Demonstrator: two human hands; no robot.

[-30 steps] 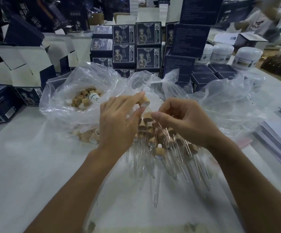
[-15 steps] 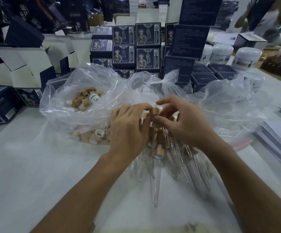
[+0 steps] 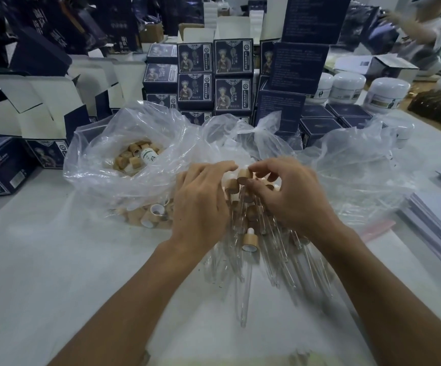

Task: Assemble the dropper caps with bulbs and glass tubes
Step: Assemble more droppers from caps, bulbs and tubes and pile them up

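Observation:
My right hand [image 3: 290, 199] pinches a wooden dropper cap [image 3: 244, 174] between thumb and forefinger; a glass tube hangs below the cap. My left hand [image 3: 203, 202] reaches in beside it with fingers stretched out, its fingertips close to the cap; its thumb is hidden. Beneath both hands lies a pile of assembled droppers [image 3: 249, 240] with wooden collars and white bulbs, their glass tubes [image 3: 243, 299] pointing toward me. A clear plastic bag [image 3: 95, 165] at the left holds several loose wooden caps [image 3: 134, 158].
Stacks of dark blue printed boxes [image 3: 214, 75] stand behind the bags. Open cartons [image 3: 29, 107] are at the left, white jars [image 3: 346, 87] at the back right, and a stack of paper sheets [image 3: 438, 223] at the right edge. A crumpled clear bag [image 3: 359, 165] lies right of my hands.
Both hands came together and sank onto the dropper pile. The cap that my left fingers held is now pinched by my right hand, and my left fingers have straightened.

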